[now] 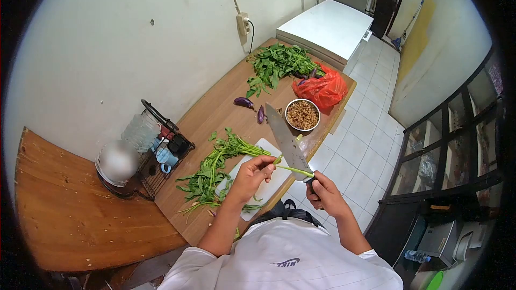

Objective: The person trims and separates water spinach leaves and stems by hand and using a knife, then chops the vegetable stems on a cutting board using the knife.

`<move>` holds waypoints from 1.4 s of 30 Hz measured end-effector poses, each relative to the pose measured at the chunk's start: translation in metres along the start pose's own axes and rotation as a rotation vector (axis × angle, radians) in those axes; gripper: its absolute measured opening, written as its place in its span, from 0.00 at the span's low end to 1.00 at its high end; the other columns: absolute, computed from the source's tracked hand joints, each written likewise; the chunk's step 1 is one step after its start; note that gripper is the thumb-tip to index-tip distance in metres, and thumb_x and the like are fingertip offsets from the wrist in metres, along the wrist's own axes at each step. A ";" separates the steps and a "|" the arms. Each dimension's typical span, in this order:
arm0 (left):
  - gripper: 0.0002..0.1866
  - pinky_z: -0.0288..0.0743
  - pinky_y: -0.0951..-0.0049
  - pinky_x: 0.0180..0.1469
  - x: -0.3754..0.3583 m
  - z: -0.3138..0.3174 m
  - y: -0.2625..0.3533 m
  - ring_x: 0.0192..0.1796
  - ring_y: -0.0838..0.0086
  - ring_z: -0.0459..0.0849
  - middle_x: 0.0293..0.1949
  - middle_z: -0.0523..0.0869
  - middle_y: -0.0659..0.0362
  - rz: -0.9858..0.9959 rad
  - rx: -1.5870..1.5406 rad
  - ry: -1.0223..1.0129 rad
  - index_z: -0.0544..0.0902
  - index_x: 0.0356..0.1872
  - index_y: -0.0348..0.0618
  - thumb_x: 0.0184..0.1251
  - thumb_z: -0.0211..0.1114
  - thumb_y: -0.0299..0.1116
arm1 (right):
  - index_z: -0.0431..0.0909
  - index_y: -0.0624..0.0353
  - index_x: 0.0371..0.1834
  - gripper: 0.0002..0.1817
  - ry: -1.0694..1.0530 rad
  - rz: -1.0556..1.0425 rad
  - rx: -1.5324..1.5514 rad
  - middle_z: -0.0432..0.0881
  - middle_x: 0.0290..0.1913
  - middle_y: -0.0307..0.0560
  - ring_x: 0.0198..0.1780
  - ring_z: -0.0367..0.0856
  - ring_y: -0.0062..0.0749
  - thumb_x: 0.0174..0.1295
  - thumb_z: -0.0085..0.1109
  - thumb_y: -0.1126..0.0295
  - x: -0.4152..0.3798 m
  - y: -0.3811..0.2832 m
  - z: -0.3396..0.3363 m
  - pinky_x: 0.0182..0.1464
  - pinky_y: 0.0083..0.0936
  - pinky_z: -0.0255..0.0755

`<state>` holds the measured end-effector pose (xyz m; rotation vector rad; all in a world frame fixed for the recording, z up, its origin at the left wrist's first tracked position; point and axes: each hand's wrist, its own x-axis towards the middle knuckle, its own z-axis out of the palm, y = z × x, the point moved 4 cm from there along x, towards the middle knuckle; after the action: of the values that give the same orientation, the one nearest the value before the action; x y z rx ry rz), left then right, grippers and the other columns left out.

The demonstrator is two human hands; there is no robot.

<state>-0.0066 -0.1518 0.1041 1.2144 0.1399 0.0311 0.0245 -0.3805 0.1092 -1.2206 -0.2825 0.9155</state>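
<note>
My right hand is closed around the dark handle of a large kitchen knife, its broad blade pointing up and away over the table's edge. Between the fingertips of my left hand is a green vegetable stem, which stretches across to the base of the blade by my right thumb. Beneath my left hand lies a white cutting board, partly covered. Leafy greens with long stems are heaped on the board's left side and on the table.
Two eggplants lie mid-table near a metal bowl of brown chopped pieces. Behind are a red plastic bag and more leafy greens. A dish rack with cups and bowls stands at left, against the wall.
</note>
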 end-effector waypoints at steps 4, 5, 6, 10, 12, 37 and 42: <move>0.10 0.74 0.80 0.37 0.001 0.001 -0.003 0.33 0.82 0.78 0.34 0.83 0.63 0.050 0.042 0.023 0.83 0.50 0.35 0.72 0.65 0.26 | 0.66 0.52 0.45 0.22 0.044 -0.030 0.057 0.61 0.24 0.32 0.20 0.55 0.13 0.76 0.47 0.43 -0.002 -0.008 0.005 0.20 0.15 0.50; 0.08 0.75 0.79 0.37 0.000 0.002 0.000 0.33 0.82 0.78 0.35 0.83 0.62 0.086 0.062 0.043 0.83 0.49 0.35 0.72 0.66 0.26 | 0.66 0.52 0.45 0.22 0.045 -0.031 0.057 0.61 0.24 0.32 0.20 0.55 0.13 0.76 0.47 0.43 -0.002 -0.010 0.006 0.20 0.15 0.50; 0.07 0.76 0.79 0.37 0.000 0.003 0.003 0.33 0.82 0.79 0.35 0.84 0.62 0.123 0.082 0.063 0.84 0.47 0.35 0.72 0.66 0.26 | 0.66 0.53 0.45 0.22 0.023 -0.034 0.059 0.61 0.24 0.32 0.20 0.54 0.14 0.76 0.47 0.43 -0.002 -0.012 0.007 0.20 0.15 0.50; 0.06 0.77 0.78 0.36 0.000 0.004 0.006 0.32 0.82 0.79 0.34 0.84 0.61 0.111 0.074 0.103 0.85 0.45 0.34 0.71 0.66 0.25 | 0.67 0.54 0.46 0.22 -0.003 -0.044 -0.006 0.61 0.23 0.32 0.20 0.54 0.14 0.77 0.47 0.44 0.000 -0.010 0.010 0.21 0.15 0.52; 0.07 0.77 0.78 0.35 -0.002 0.003 0.009 0.32 0.81 0.80 0.34 0.86 0.60 0.140 0.098 0.106 0.86 0.43 0.32 0.71 0.67 0.26 | 0.66 0.54 0.45 0.20 -0.007 -0.032 -0.034 0.61 0.24 0.32 0.21 0.54 0.14 0.78 0.47 0.47 0.002 -0.004 0.008 0.21 0.15 0.53; 0.11 0.77 0.78 0.37 0.000 -0.008 0.011 0.35 0.79 0.81 0.42 0.89 0.54 0.040 0.003 0.029 0.87 0.48 0.30 0.70 0.69 0.27 | 0.74 0.62 0.60 0.18 0.075 -0.095 -0.410 0.72 0.25 0.34 0.28 0.68 0.18 0.78 0.50 0.60 0.004 0.001 -0.002 0.31 0.22 0.67; 0.07 0.75 0.79 0.36 0.000 -0.007 0.012 0.34 0.80 0.80 0.38 0.88 0.57 0.087 0.055 0.003 0.88 0.43 0.32 0.69 0.69 0.26 | 0.70 0.59 0.49 0.13 0.037 -0.095 -0.328 0.70 0.25 0.34 0.25 0.64 0.15 0.79 0.48 0.59 0.005 0.001 0.004 0.27 0.19 0.61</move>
<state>-0.0067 -0.1407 0.1133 1.2748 0.0911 0.1061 0.0252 -0.3740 0.1084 -1.5106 -0.4711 0.7822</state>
